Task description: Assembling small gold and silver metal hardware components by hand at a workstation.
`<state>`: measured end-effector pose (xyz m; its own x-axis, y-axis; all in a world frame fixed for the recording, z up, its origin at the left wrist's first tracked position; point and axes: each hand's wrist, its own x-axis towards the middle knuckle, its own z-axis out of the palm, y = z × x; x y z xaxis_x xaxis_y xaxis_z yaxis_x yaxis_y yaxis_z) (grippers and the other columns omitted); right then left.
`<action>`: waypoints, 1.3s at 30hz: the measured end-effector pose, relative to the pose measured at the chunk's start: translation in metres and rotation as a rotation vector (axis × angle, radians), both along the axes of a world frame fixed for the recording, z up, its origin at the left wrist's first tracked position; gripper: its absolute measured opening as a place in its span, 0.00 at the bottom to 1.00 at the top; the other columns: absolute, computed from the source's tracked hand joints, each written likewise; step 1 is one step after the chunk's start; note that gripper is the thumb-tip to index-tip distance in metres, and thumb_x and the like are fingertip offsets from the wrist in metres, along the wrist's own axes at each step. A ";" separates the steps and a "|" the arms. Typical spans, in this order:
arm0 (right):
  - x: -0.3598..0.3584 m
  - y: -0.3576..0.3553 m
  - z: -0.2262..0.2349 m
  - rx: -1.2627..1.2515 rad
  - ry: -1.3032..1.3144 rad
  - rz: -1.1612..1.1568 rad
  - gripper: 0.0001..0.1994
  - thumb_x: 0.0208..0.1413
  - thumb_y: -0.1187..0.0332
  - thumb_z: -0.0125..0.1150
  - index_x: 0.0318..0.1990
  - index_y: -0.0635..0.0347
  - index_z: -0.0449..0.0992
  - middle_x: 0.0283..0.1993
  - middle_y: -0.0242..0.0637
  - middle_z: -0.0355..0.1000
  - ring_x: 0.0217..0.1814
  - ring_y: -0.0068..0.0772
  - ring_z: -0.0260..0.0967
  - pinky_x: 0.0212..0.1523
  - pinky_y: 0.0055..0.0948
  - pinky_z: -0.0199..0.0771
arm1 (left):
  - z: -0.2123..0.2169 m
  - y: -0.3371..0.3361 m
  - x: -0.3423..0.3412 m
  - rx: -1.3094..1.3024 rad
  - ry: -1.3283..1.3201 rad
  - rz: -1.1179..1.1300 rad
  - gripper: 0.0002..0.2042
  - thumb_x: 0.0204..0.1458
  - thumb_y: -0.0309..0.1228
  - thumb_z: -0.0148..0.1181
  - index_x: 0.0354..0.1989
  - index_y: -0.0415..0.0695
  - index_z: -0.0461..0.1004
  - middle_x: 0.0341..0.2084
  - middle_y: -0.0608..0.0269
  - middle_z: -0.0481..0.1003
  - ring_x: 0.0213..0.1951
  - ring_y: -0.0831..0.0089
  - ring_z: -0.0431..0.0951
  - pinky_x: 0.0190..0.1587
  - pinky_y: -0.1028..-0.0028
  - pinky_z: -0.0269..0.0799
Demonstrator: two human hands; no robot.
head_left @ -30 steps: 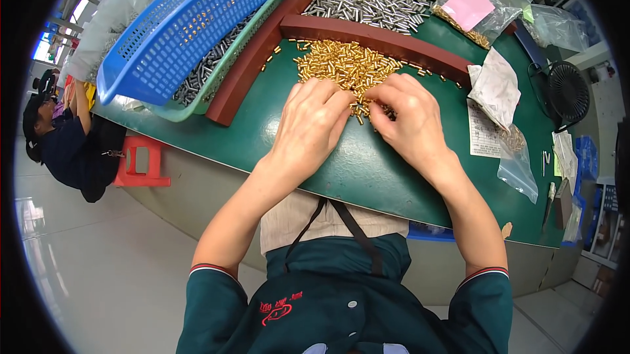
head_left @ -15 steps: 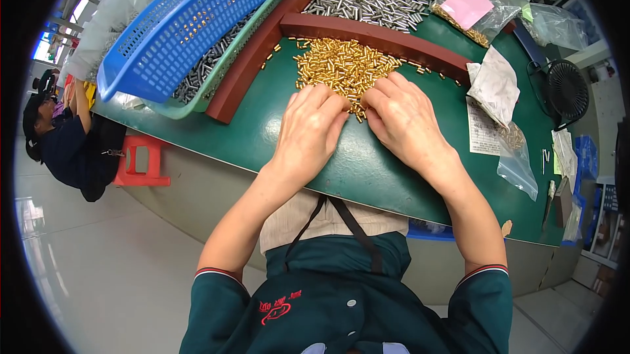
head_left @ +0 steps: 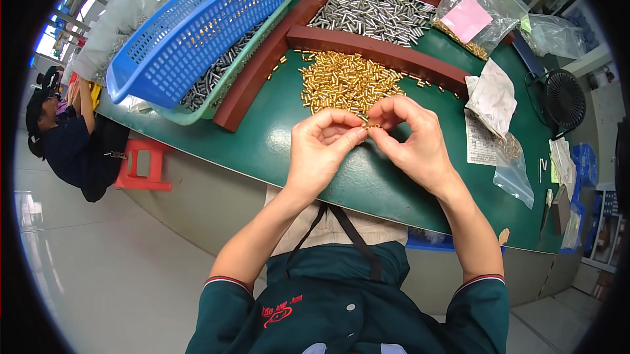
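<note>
A few gold pieces (head_left: 373, 126) are pinched by the left hand (head_left: 320, 148) and right hand (head_left: 417, 143), between the pile (head_left: 348, 82) and the bench's (head_left: 262, 147) front edge. Only these are lifted; most, it appears, are left loose by the red rail (head_left: 387, 46).

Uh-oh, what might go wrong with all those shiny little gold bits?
Tiny gold pieces between the left hand and right hand might slip and roll away. Some of the gold pile might get knocked over the red-brown bar and mix with the silver pieces.
</note>
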<state>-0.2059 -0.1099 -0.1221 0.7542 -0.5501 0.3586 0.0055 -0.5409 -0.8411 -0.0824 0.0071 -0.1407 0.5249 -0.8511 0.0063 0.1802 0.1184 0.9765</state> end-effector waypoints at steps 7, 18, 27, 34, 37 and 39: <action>0.001 0.004 0.003 -0.110 -0.073 -0.002 0.10 0.45 0.80 0.63 0.38 0.64 0.74 0.32 0.37 0.72 0.32 0.32 0.72 0.30 0.27 0.74 | -0.003 0.002 0.001 -0.059 0.039 -0.047 0.05 0.52 0.17 0.60 0.37 0.33 0.75 0.33 0.61 0.78 0.35 0.77 0.78 0.42 0.77 0.76; -0.004 -0.002 0.004 -0.155 -0.142 0.039 0.07 0.42 0.78 0.67 0.30 0.64 0.76 0.29 0.37 0.74 0.33 0.32 0.72 0.33 0.27 0.71 | -0.008 0.004 0.001 -0.226 0.176 -0.090 0.05 0.52 0.17 0.60 0.37 0.35 0.74 0.33 0.60 0.76 0.36 0.75 0.78 0.44 0.76 0.75; -0.006 0.005 0.000 0.394 -0.052 -0.012 0.06 0.46 0.78 0.65 0.34 0.65 0.80 0.31 0.36 0.77 0.33 0.24 0.73 0.34 0.24 0.71 | 0.002 0.001 0.002 0.006 0.214 -0.034 0.08 0.52 0.18 0.61 0.39 0.36 0.70 0.33 0.59 0.76 0.34 0.76 0.79 0.40 0.78 0.76; -0.005 0.004 0.002 0.072 -0.046 -0.028 0.09 0.47 0.76 0.65 0.38 0.64 0.81 0.30 0.37 0.75 0.32 0.29 0.71 0.33 0.26 0.71 | 0.002 0.000 -0.006 -0.063 -0.046 0.038 0.09 0.51 0.18 0.62 0.40 0.36 0.70 0.34 0.61 0.76 0.35 0.78 0.78 0.41 0.79 0.76; -0.005 0.003 0.003 0.051 -0.041 0.011 0.09 0.47 0.76 0.65 0.38 0.63 0.81 0.31 0.38 0.74 0.33 0.31 0.70 0.33 0.27 0.71 | 0.006 0.001 -0.005 -0.036 -0.034 0.028 0.10 0.51 0.18 0.62 0.41 0.36 0.70 0.35 0.61 0.76 0.36 0.78 0.78 0.41 0.79 0.76; -0.006 0.001 0.002 0.052 -0.032 0.033 0.09 0.47 0.75 0.65 0.38 0.63 0.81 0.31 0.38 0.74 0.33 0.32 0.70 0.34 0.27 0.70 | 0.010 0.001 -0.003 0.014 -0.122 -0.005 0.11 0.51 0.19 0.62 0.42 0.36 0.70 0.34 0.60 0.76 0.35 0.77 0.79 0.41 0.79 0.76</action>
<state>-0.2117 -0.1084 -0.1198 0.7610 -0.5432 0.3548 0.0504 -0.4957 -0.8670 -0.0858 0.0080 -0.1307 0.5171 -0.8540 0.0581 0.0601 0.1040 0.9928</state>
